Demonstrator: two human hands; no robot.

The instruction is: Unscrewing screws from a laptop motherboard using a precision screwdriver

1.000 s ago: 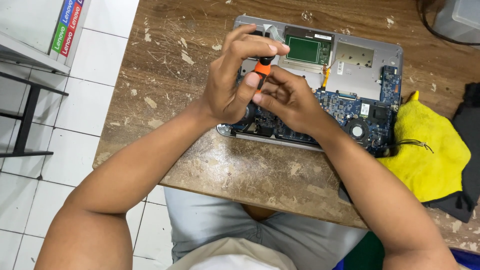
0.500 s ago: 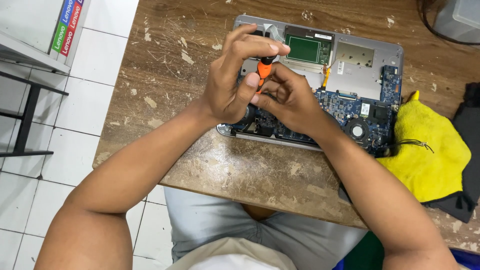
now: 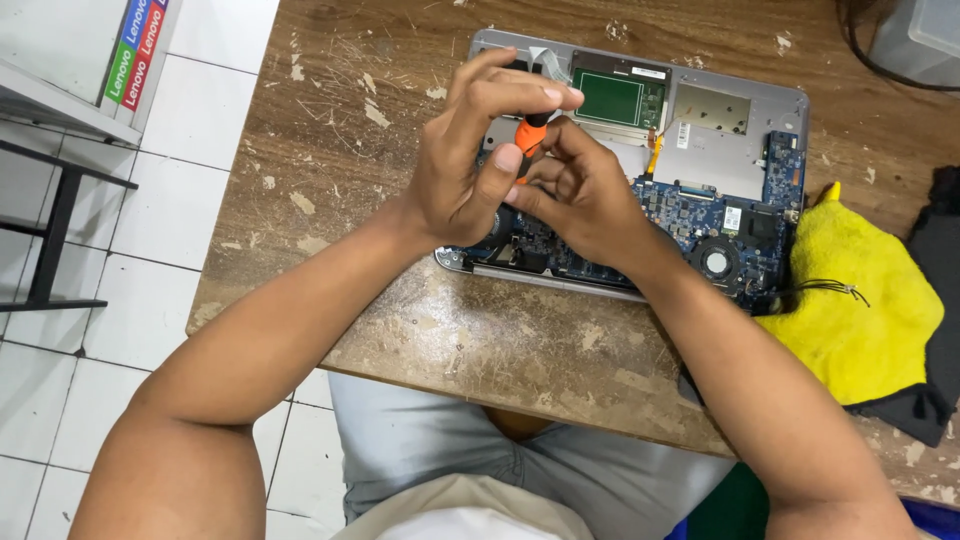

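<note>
Currently, both hands are working over the opened silver laptop chassis (image 3: 735, 100), which is lying base-up on the worn, scratched brown wooden table (image 3: 330, 130) with its bottom cover already off. Nearest the body, the left hand (image 3: 465, 175) is curling its fingers over the top of the orange-and-black plastic-handled screwdriver (image 3: 530, 135) and pinching it between thumb and fingertips. The right hand (image 3: 585, 200) is closing narrowly around the lower shaft, steadying the tip; the tip itself is hidden beneath the fingers. Judging from this, disassembly is under way: the blue printed circuit board (image 3: 690, 215) and the round black cooling fan (image 3: 716, 262) are sitting in place, so board removal appears not yet done. Farther out, a flat green rectangular module (image 3: 610, 100) is lying in the matte metal shell. Beside the chassis, a soft, crumpled yellow cloth (image 3: 860, 310) is resting on the table.
</note>
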